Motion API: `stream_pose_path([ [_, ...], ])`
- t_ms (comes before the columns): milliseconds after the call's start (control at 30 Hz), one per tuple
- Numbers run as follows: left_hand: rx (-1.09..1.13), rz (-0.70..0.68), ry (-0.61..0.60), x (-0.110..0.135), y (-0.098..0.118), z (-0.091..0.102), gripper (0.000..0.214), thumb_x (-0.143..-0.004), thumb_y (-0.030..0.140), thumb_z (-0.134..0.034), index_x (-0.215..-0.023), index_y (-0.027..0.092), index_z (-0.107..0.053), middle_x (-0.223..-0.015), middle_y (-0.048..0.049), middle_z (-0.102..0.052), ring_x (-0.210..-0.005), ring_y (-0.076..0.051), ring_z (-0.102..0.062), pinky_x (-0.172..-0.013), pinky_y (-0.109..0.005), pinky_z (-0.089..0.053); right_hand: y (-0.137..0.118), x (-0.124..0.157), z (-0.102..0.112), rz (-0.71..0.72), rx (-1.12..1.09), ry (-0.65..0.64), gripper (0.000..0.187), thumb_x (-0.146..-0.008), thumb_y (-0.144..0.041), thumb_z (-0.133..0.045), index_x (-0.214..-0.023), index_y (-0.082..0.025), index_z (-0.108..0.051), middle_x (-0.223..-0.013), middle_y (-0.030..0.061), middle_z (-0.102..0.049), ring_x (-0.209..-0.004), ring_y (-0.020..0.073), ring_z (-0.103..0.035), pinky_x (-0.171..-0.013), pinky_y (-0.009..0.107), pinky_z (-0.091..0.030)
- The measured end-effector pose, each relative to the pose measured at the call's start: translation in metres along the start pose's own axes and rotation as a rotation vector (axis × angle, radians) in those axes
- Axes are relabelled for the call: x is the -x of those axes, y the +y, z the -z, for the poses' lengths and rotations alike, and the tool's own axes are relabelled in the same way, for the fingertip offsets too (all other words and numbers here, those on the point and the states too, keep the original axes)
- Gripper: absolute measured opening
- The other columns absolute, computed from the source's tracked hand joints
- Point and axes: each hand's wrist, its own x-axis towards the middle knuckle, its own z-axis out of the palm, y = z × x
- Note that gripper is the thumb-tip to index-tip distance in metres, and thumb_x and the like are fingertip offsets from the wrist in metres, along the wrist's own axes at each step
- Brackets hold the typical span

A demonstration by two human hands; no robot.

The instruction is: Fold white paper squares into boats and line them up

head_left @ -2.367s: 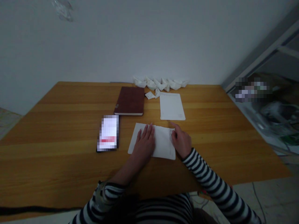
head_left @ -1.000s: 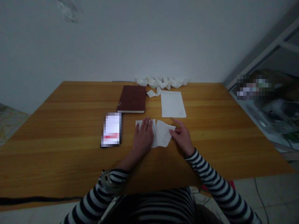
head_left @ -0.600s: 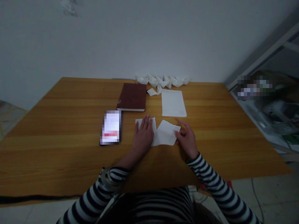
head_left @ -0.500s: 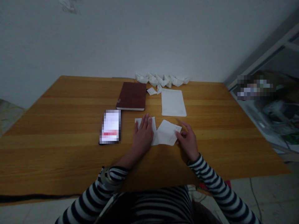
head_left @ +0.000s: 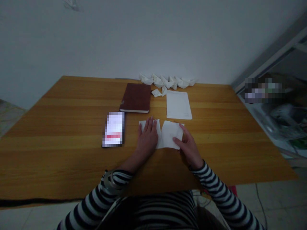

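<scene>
Swung round from its tilted lie a moment earlier, the loose flap of the white paper sheet [head_left: 169, 135] now sits nearly square on the rest of the sheet. That sheet is placed near the middle of the wooden table [head_left: 59, 134], toward the table's near edge.

A white wall [head_left: 153, 38] is seen rising behind the table, and a grey metal frame [head_left: 275, 60] is seen beyond the table's right side, above a blurred heap of objects [head_left: 263, 91] too unclear to be named. A dark red notebook [head_left: 135, 97] is lying toward the table's far edge, left of centre, and a plain sheet of paper [head_left: 178, 105] is laid flat to its right. A phone [head_left: 113, 129] with a pixelated screen is lying on the table's left-centre, face up. A row of folded paper boats [head_left: 166, 81] is lined up along the table's far edge, with a small folded paper piece [head_left: 156, 93] just in front of it.

The two hands are apart, though both are on the white paper sheet. The left hand [head_left: 147, 139] is pressed flat on the sheet's left part, fingers spread. The right hand [head_left: 189, 145] is resting on the flap, and whether the flap is pinched cannot be told. Striped sleeves [head_left: 216, 182] are worn on both arms, and a metal band [head_left: 111, 183] is seen at the left wrist.
</scene>
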Motion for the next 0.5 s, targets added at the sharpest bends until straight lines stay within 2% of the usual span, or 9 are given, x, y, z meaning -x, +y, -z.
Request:
stream_pose_path([
  [67,0.003,-0.002,0.008,0.000,0.000,0.000,0.057,-0.097,0.019,-0.031,-0.153,0.008,-0.031,-0.165,-0.0119,-0.019,-0.153,-0.025,-0.016,-0.123,-0.056,-0.013,0.000,0.004,-0.001,-0.015,0.022,-0.033,0.079,-0.077,-0.038,-0.074,-0.147,-0.021,-0.042,-0.085,0.0042,-0.072,-0.049,0.0134,-0.063,-0.037,0.020,-0.042],
  [200,0.014,-0.004,0.015,0.000,-0.001,-0.003,0.057,-0.097,0.019,-0.031,-0.153,0.009,-0.031,-0.165,-0.0118,-0.019,-0.153,-0.025,-0.017,-0.122,-0.056,-0.012,0.005,0.008,0.000,-0.062,0.090,-0.054,0.076,-0.081,-0.045,-0.068,-0.145,-0.012,-0.045,-0.061,0.0026,-0.069,-0.046,0.0166,-0.062,-0.039,0.022,-0.042],
  [333,0.025,-0.004,0.023,0.000,-0.001,-0.003,0.058,-0.096,0.019,-0.032,-0.153,0.009,-0.031,-0.165,-0.0124,-0.020,-0.153,-0.025,-0.017,-0.122,-0.057,-0.013,0.014,0.013,0.003,-0.048,0.126,-0.042,0.076,-0.086,-0.053,-0.058,-0.145,-0.007,-0.045,-0.062,0.0038,-0.069,-0.042,0.0146,-0.057,-0.040,0.023,-0.041],
  [433,0.033,0.003,0.024,0.001,0.001,-0.002,0.057,-0.097,0.019,-0.031,-0.153,0.008,-0.031,-0.165,-0.0126,-0.019,-0.153,-0.025,-0.016,-0.122,-0.057,-0.013,0.020,0.018,0.001,0.017,0.287,-0.010,0.066,-0.093,-0.048,-0.045,-0.144,-0.007,-0.049,-0.057,0.0009,-0.064,-0.042,0.0138,-0.051,-0.043,0.024,-0.041],
  [500,0.037,0.015,0.025,0.001,0.002,-0.001,0.057,-0.096,0.019,-0.031,-0.153,0.008,-0.031,-0.165,-0.0130,-0.020,-0.153,-0.026,-0.016,-0.122,-0.058,-0.012,0.022,0.022,-0.002,0.102,0.493,0.035,0.058,-0.096,-0.041,-0.041,-0.141,-0.008,-0.053,-0.060,0.0025,-0.065,-0.048,0.0155,-0.054,-0.048,0.026,-0.043],
])
